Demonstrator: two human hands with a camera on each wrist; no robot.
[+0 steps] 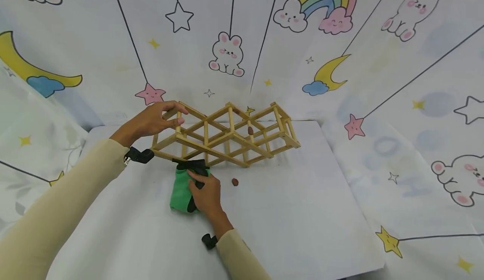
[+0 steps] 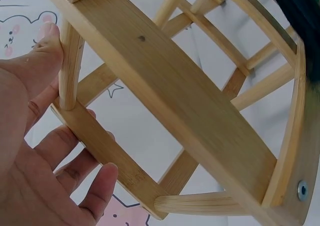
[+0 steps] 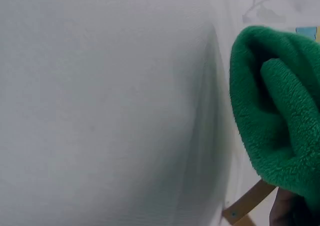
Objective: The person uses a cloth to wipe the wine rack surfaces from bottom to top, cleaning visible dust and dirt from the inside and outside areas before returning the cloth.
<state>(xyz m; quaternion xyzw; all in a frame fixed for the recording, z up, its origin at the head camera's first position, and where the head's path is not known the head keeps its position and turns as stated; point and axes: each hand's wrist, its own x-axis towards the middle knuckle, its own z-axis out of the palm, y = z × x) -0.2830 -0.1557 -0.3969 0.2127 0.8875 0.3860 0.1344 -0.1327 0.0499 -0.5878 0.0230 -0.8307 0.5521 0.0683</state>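
A folding lattice rack (image 1: 230, 136) of light wood, made of slats and round dowels, stands at the back of the white table. My left hand (image 1: 151, 120) holds its left end. In the left wrist view the thumb lies against an upright dowel (image 2: 70, 61), and the fingers reach behind a slat. Just in front of the rack, my right hand (image 1: 208, 194) grips a folded green towel (image 1: 179, 191) with black parts. Its fuzzy, rolled folds fill the right side of the right wrist view, hiding most of that hand.
A small brown lump (image 1: 235, 182) lies on the white table (image 1: 295, 212) right of the towel. Another brown lump (image 1: 250, 130) shows among the rack's bars. Behind hangs a white cloth backdrop (image 1: 196, 61) printed with rabbits, stars and moons.
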